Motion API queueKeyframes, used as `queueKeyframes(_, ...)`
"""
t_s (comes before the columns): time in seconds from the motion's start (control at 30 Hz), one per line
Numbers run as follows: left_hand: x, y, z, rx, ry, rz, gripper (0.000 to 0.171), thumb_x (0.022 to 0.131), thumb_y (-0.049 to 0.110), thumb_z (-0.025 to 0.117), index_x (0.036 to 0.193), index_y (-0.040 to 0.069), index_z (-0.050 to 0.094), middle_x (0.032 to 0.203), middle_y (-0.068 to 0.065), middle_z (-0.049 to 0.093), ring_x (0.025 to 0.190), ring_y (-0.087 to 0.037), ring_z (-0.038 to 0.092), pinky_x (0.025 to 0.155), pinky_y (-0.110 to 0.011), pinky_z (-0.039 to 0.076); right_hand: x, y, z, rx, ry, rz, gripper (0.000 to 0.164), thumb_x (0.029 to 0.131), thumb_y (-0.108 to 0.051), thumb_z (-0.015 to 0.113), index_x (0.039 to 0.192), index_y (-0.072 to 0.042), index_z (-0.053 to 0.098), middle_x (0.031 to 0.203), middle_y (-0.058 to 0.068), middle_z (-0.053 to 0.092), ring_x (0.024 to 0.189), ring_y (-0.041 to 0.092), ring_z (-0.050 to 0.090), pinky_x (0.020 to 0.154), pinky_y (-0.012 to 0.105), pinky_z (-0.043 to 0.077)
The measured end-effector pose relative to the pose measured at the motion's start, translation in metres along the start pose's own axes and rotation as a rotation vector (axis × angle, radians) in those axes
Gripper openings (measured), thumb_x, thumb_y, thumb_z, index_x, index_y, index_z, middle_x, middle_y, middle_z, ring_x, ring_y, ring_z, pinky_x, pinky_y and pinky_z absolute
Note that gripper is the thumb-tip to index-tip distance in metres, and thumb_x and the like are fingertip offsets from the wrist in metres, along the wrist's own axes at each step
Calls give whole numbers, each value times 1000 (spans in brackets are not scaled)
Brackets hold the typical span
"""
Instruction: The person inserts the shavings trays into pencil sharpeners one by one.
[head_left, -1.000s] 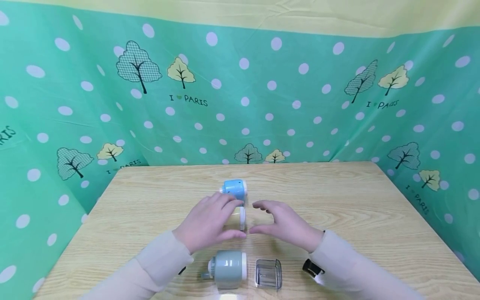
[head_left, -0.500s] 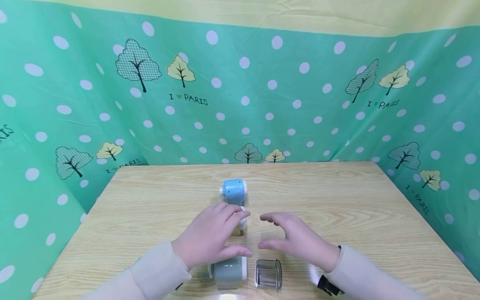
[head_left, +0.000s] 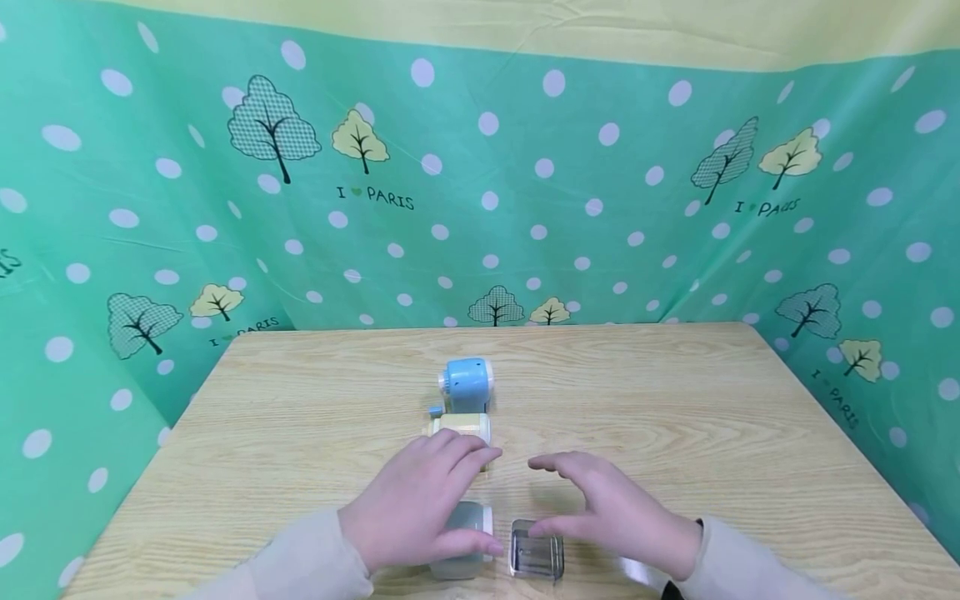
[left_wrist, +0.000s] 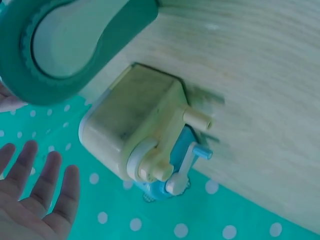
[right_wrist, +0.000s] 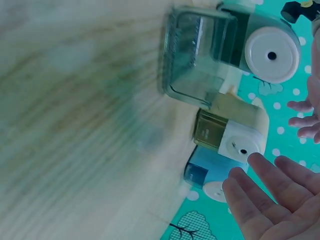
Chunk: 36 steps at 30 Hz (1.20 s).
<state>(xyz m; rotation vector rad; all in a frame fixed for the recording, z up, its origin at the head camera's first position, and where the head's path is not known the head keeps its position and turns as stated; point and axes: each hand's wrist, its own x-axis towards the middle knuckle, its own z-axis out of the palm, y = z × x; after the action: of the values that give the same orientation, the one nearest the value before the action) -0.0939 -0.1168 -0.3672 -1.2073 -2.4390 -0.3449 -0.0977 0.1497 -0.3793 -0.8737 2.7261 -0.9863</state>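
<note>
Three crank pencil sharpeners lie in a column on the table: a blue sharpener [head_left: 468, 383] farthest, a cream sharpener [head_left: 462, 424] in the middle, a grey-green sharpener [head_left: 459, 570] nearest. Beside the last one rests a clear shavings drawer [head_left: 537, 560]. My left hand [head_left: 420, 504], fingers spread, overlaps the cream and grey-green sharpeners in the head view and holds nothing. To the right, my right hand [head_left: 615, 512] is also spread, its thumb over the drawer's far edge in that view. In the left wrist view, the cream sharpener's crank handle [left_wrist: 197, 120] faces the camera.
The wood-grain table [head_left: 675, 400] runs back to a green dotted curtain [head_left: 615, 208] with printed trees, which also hangs along both sides. Bare tabletop shows to the left and right of the column. A dark band sits at the right wrist.
Both hands have drawn back toward the near edge, from around the cream sharpener to over the grey-green one and the drawer. The right hand also shifted rightward. The sharpeners stay in place.
</note>
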Motion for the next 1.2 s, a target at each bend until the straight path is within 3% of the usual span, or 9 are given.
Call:
queueKeyframes(0.4,-12,6,7,-3,4,32,84,83,72,54,132,4,62,125,-6,65,113,-19,57,93,-39,51,-16,7,9,-95,-4,-91,77,76,-60,70,129,-4,65,126,8,69,113,26,65,92,49,54)
queueKeyframes(0.7,-20,7,14,-30,-50,-19,87,81,73,56,134,4,61,123,-2,64,108,-16,56,86,-37,52,-22,13,15,-129,-49,-77,86,73,-66,67,132,-3,63,128,8,68,113,27,64,92,50,54)
queueKeyframes(0.83,-24,7,18,-36,-46,-23,88,78,72,60,133,3,62,122,-2,64,107,-16,56,87,-37,52,-26,16,20,-143,-71,-73,89,74,-67,66,134,-1,62,128,9,68,113,27,64,93,51,53)
queueKeyframes(1.07,-31,8,24,-41,-33,-44,91,76,74,61,132,3,62,122,-3,65,107,-17,58,88,-38,53,-27,22,26,-62,-183,15,89,75,-69,66,134,-3,61,127,6,66,112,16,60,92,45,54)
queueKeyframes(1.2,-34,7,27,-50,-9,-47,90,74,73,64,130,2,63,120,-3,65,106,-17,59,85,-38,54,-30,27,30,-70,-158,-14,86,76,-67,65,134,-3,62,126,5,65,112,17,60,91,44,54)
